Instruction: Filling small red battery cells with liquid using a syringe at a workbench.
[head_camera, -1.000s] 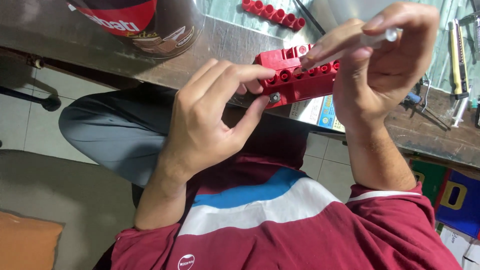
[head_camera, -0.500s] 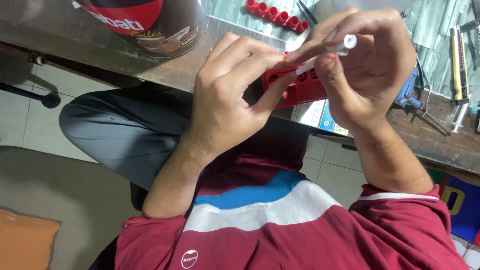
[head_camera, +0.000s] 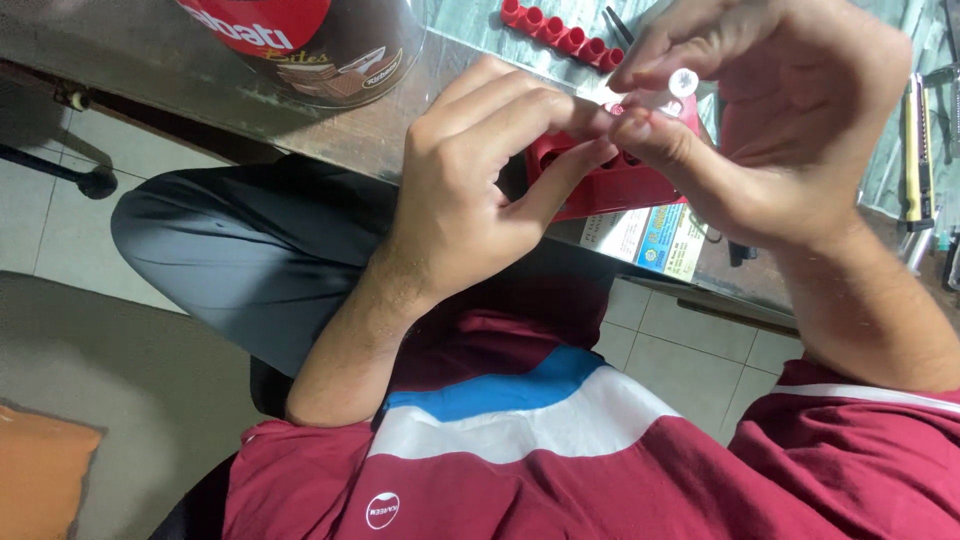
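My left hand (head_camera: 480, 190) grips a red plastic holder (head_camera: 600, 185) with round sockets, fingers curled over its top edge. My right hand (head_camera: 770, 130) pinches a small white cylindrical piece (head_camera: 676, 88) between thumb and fingers, right above the holder. The two hands touch at the fingertips. Most of the holder is hidden behind my fingers.
A red row of sockets (head_camera: 560, 30) lies on the worn wooden table (head_camera: 400, 130). A large red-and-brown tin (head_camera: 310, 45) stands at the back left. Tools (head_camera: 915, 140) lie at the right edge. A printed card (head_camera: 650, 240) sits under the holder. My knee (head_camera: 230, 250) is below.
My right hand has moved the white piece down and closer to the red holder. My left hand has shifted slightly up over the holder's top.
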